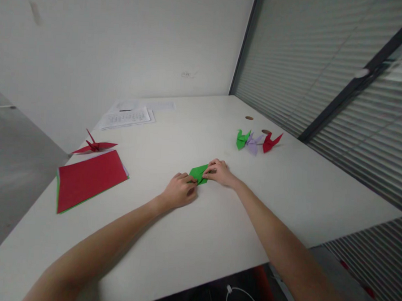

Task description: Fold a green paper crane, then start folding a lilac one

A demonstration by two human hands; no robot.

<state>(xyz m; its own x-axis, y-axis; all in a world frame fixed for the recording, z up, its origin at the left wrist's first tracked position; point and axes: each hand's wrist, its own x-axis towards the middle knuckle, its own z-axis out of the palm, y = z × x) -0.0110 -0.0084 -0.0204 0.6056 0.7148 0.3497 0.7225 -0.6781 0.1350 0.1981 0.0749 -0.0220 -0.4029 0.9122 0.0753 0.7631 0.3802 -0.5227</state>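
A small piece of folded green paper (197, 172) lies flat on the white table (169, 238), in front of me. My left hand (181, 190) is closed at its lower left edge, the fingertips pinching the paper. From the right, my right hand (220, 172) pinches the paper's other side with thumb and forefinger. Part of the paper is hidden under the fingers of both hands.
On the left lies a stack of red paper (90, 180) with a red paper crane (95, 146) behind it. A green crane (242, 140), a lilac crane (253, 144) and a red crane (270, 143) stand at the right. Printed sheets (128, 116) lie at the back.
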